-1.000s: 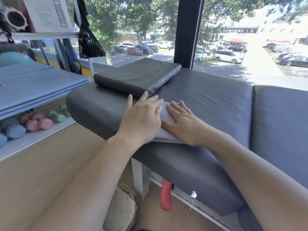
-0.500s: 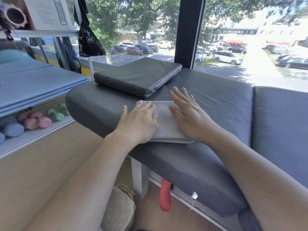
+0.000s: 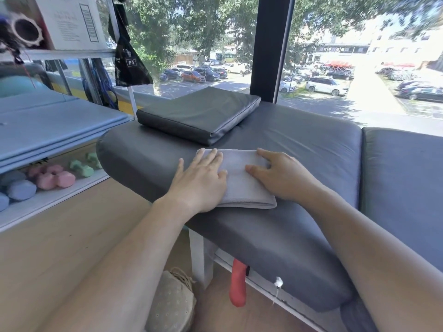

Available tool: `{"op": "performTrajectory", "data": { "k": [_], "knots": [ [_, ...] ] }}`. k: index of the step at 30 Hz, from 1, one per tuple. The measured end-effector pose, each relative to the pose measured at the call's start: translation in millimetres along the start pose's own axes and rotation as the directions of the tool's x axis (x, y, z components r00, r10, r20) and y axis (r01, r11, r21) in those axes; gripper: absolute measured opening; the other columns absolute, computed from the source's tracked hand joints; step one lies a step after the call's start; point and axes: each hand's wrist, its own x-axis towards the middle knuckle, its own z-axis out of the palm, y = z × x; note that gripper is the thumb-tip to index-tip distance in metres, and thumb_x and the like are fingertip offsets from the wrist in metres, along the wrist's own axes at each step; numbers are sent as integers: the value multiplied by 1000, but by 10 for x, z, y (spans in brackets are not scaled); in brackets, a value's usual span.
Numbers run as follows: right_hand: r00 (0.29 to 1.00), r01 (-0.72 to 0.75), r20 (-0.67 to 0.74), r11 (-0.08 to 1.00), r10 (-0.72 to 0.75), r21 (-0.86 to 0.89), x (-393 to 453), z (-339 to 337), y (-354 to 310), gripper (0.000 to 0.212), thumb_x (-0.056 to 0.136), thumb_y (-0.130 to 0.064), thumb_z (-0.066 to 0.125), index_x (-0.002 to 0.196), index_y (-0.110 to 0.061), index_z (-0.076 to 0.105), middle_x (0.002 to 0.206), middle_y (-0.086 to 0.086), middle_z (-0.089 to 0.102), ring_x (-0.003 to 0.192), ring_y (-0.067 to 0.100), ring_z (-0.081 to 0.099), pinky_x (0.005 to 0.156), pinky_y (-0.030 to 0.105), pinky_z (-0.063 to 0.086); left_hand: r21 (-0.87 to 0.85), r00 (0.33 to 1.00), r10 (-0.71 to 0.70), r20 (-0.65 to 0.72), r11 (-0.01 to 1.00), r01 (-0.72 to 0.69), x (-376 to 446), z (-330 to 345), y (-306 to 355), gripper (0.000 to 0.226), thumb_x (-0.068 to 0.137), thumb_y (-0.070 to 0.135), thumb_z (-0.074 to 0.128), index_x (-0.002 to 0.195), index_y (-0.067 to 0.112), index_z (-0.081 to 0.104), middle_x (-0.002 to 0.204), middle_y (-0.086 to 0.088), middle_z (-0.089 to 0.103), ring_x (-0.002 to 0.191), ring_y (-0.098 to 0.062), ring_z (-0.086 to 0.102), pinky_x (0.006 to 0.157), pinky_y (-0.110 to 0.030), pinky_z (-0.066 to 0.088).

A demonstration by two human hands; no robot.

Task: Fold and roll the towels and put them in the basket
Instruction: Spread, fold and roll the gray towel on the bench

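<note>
Padded grey bench (image 3: 299,144): both hands, left hand (image 3: 200,182) and right hand (image 3: 282,178), rest flat-fingered on the folded towel (image 3: 242,185); black bag (image 3: 129,61) reads "P3".

Legible marking: white box reading "P3" on black hanging bag (image 3: 129,61), far beyond and to the left of left hand (image 3: 200,182). Further pale lettering on same bag, too blurred to read. White box (image 3: 69,20) on upper shelf, farther left: fine print and bordered label panel, illegible. No other readable text, numbers or signs.
</note>
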Motion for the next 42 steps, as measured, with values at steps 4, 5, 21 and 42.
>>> {"op": "performTrajectory", "data": {
  "k": [4,5,21,42],
  "knots": [
    [993,-116,-6,992,117,44,-31,-111,26,94,83,-73,61,158,-26,29,156,0,44,143,23,41,113,42,37,-39,1000,0,-18,999,-1,0,20,1,57,106,36,17,162,25,8,169,14,-3,155,-9,-10,125,-52,-3],
    [992,-120,41,990,117,74,-52,-115,1,97,82,-71,64,159,-25,28,159,-1,40,144,22,39,114,40,36,-58,1000,-4,-23,998,3,4,22,3,57,106,36,18,162,25,9,169,13,-1,155,-10,-10,125,-52,-3],
    [994,-109,100,581,47,807,-80,-389,-2,100,81,1,79,160,-27,26,106,9,72,96,28,75,93,40,58,-537,944,-170,-283,843,-9,-55,-308,82,64,92,49,61,150,28,44,154,8,45,144,-13,37,119,-39,30],
    [900,-245,385,496,-203,833,14,-485,373,60,84,-18,74,141,-11,54,130,8,69,120,26,66,100,41,55,-987,1000,-18,12,161,15,-43,-153,166,24,90,18,72,111,5,71,105,-11,77,94,-23,75,80,-31,62]
  ]
}}
